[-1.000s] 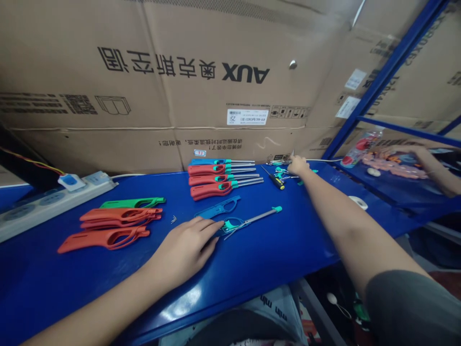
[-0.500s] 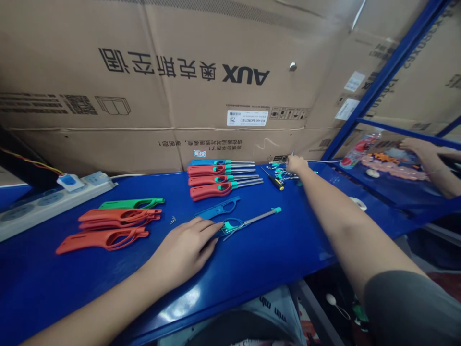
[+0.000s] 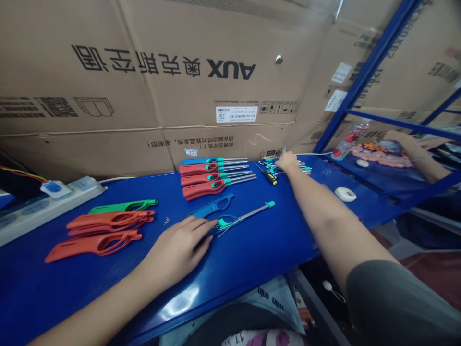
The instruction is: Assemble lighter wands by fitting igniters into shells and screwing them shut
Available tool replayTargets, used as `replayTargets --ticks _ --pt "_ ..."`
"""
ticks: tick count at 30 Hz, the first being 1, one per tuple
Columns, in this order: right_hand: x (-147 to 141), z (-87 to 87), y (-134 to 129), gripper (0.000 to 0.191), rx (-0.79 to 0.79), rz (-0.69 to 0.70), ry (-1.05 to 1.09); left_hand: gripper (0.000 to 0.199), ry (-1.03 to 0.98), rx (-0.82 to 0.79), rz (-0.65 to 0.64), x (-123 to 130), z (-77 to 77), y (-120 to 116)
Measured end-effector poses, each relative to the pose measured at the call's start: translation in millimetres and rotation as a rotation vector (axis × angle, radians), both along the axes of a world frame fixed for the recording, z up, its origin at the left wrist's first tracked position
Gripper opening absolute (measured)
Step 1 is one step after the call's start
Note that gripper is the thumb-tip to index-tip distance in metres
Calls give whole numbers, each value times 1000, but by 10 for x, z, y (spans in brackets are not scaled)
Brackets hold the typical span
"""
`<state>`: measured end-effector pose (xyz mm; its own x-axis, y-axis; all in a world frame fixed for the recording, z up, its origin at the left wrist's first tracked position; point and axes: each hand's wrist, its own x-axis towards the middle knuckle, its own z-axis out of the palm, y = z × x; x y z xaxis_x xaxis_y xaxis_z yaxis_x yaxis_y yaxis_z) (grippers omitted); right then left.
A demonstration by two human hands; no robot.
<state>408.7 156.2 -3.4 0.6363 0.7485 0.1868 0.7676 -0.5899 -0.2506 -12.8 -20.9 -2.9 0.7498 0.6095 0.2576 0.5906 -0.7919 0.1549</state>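
My left hand point(image 3: 183, 245) is closed over the handle of a blue lighter body, whose teal trigger and metal rod point(image 3: 254, 212) stick out to the right. Just behind it lies a blue handle shell point(image 3: 212, 205). My right hand point(image 3: 287, 161) reaches to the back, fingers pinched at a pile of metal rods and teal parts point(image 3: 304, 168); what it grips is too small to name. A black and yellow screwdriver point(image 3: 270, 176) lies left of that hand. Several red lighters point(image 3: 203, 189) with metal rods lie in a row at the back. Orange handle shells point(image 3: 93, 243) and a green one point(image 3: 120, 207) lie at the left.
A white power strip point(image 3: 54, 205) runs along the left. Small screws point(image 3: 166, 221) lie near my left hand. Cardboard point(image 3: 144, 96) stands behind the blue table point(image 3: 273, 250). At the right are a white oval object point(image 3: 345, 194), a blue frame, a bottle point(image 3: 349, 140) and another person's arm point(image 3: 419, 156).
The view has shifted slightly to the right, showing more of the white oval object. My right hand remains at the pile, its fingers slightly shifted. My left hand still holds the blue body.
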Motion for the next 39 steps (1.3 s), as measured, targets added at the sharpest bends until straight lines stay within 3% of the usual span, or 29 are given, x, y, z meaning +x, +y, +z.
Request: replayTargets --ticks 4,7,9,12,15,17,19,20,24,31,35,39 --pt "-63 26 -39 38 169 -24 135 37 3 11 1 3 -8 6" --pt "-240 93 -79 18 425 -34 221 38 2 7 4 6 -12 9" --pt "-445 164 -109 22 619 -22 279 39 -8 -4 11 10 -11 10" --pt "-879 244 -220 24 830 155 388 41 -64 -24 42 13 -4 12" --pt "-1381 207 -502 14 900 447 520 46 -162 -24 92 10 10 8" --pt "-1684 120 -771 6 892 677 615 51 -227 -7 121 8 20 -2" --pt "-1919 21 -1041 7 829 1048 893 57 -278 17 146 12 27 -17" --pt "-2004 -23 -1159 11 774 1114 993 60 -298 25 155 18 29 -24" --pt "-2146 -96 -1444 24 533 1194 1169 71 -345 1 167 48 23 -44" --pt "-2051 24 -1549 17 372 1507 996 64 -420 -94 119 37 -8 -40" --pt "-2000 89 -1580 16 368 1572 916 56 -510 -260 114 40 -25 -50" --pt "-1935 174 -1594 14 398 1554 834 44 -561 -293 97 66 -8 -56"
